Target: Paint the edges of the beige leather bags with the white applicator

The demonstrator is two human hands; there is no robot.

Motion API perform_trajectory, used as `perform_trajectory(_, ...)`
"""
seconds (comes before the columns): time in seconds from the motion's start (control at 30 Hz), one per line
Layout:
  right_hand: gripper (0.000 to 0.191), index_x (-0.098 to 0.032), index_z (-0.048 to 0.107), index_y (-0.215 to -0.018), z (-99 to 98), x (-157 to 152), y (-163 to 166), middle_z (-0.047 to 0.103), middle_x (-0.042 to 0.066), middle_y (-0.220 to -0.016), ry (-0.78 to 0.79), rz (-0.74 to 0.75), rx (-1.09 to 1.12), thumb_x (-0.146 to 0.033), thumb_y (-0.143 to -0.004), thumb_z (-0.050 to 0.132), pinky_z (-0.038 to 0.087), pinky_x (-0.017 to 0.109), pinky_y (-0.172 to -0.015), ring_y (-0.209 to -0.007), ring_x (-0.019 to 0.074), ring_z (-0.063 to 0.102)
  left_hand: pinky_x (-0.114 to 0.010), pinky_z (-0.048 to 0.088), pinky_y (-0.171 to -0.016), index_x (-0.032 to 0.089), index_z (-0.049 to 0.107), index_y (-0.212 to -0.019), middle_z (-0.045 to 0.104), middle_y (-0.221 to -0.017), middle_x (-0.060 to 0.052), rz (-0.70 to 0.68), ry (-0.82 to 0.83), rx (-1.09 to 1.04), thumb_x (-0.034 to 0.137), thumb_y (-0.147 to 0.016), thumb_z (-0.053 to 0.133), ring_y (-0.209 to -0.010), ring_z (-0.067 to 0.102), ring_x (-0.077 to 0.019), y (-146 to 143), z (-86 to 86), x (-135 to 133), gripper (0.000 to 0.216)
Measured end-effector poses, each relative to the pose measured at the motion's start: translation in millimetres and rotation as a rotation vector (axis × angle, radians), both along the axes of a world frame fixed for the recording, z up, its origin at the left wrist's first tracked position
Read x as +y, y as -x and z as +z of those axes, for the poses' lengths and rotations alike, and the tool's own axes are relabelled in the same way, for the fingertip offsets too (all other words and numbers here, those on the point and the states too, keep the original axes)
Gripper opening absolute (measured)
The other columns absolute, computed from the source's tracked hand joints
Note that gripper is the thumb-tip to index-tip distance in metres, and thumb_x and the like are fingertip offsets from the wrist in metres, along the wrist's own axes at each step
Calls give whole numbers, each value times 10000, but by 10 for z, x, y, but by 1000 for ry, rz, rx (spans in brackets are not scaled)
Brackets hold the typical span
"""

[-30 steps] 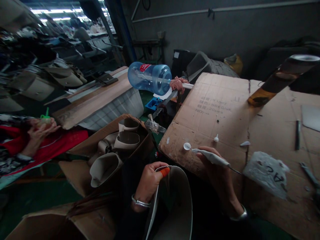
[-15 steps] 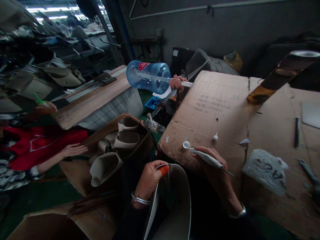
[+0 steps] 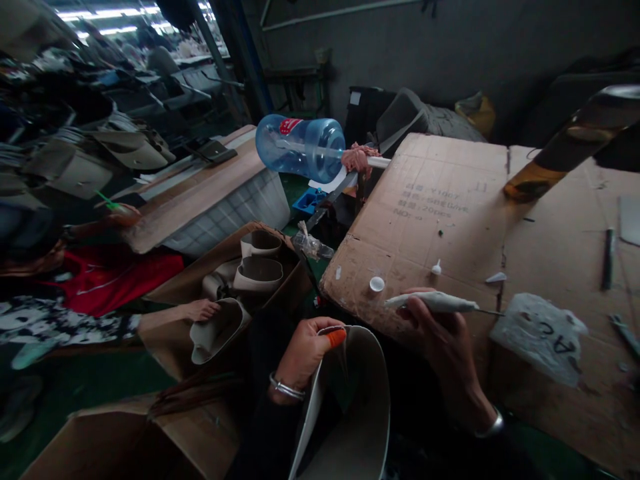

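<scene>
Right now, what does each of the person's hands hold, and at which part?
The left hand pinches the top edge of a curved grey sheet. The right hand grips a white pen-like tool around its middle, over the cardboard.

Cut off and hidden
Your curved grey piece (image 3: 350,413) runs off the bottom edge; printed carton lettering (image 3: 430,200) stays unreadably faint.

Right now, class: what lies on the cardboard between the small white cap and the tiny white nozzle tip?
In the head view, only bare, scuffed cardboard lies between the white cap and the nozzle tip.
</scene>
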State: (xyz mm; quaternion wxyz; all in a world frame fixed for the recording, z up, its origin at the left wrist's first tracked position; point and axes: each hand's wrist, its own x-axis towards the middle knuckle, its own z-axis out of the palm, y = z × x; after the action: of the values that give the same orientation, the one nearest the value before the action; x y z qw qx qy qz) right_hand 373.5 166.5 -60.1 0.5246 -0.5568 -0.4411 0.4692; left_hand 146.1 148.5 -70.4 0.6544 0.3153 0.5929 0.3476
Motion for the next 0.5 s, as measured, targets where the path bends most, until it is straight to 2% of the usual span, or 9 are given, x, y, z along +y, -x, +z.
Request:
perform_trajectory(0.17, 288, -198, 679, -867, -13, -45, 154, 652, -8, -745, 129, 182, 226, -473, -825, 754, 504, 254, -643, -697, 143, 599, -237, 435, -672, 116, 769, -876, 737, -778, -43, -86, -37, 29, 286, -724, 808, -697, 607, -128, 25, -3, -15, 231)
perform_trajectory(0.33, 302, -187, 672, -871, -80, -33, 204, 631, -11, -740, 150, 200, 211, -473, -822, 759, 471, 256, -631, -676, 132, 564, -249, 440, -699, 117, 772, -907, 745, -821, -59, -119, -41, 14, 308, -740, 810, -738, 615, -144, 38, -15, -25, 256)
perform_trajectory(0.5, 310, -187, 655, -823, -54, -31, 209, 598, -26, -689, 164, 210, 205, -481, -832, 750, 432, 245, -609, -652, 114, 535, -251, 433, -709, 107, 770, -886, 743, -817, -62, -126, -51, 14, 307, -736, 809, -739, 608, -145, 32, 11, -28, 252)
